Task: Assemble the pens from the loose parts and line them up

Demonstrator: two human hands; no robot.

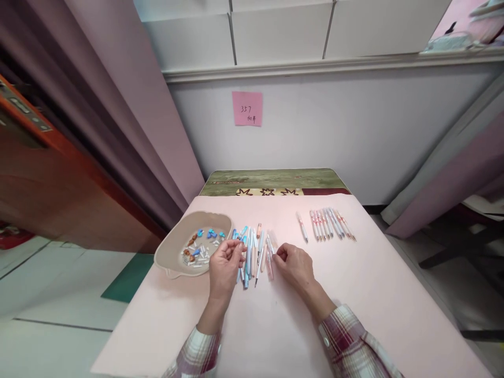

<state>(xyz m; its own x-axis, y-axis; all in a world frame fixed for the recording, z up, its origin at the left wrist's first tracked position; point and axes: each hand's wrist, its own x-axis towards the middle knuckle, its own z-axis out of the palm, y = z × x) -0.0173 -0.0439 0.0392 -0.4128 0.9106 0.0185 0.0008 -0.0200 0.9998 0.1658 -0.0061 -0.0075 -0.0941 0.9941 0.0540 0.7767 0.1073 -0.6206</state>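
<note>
My left hand [224, 266] is closed in a pinch above the left side of a loose pile of pen parts [252, 252]. What it holds, if anything, is too small to make out. My right hand [294, 265] is at the pile's right edge, thumb and fingertips closed at the lower end of a clear pen barrel [270, 243]. Blue, white and peach barrels and thin refills lie between the hands. A beige basin [165, 257] on the left holds small blue, brown and white pieces.
Several pens [331, 224] lie in a slanted row at the right, with one single pen [302, 227] apart from them. Pink cloth [271, 325] covers the table up to a green patterned strip [271, 178] by the wall. A pink note [247, 109] is stuck there.
</note>
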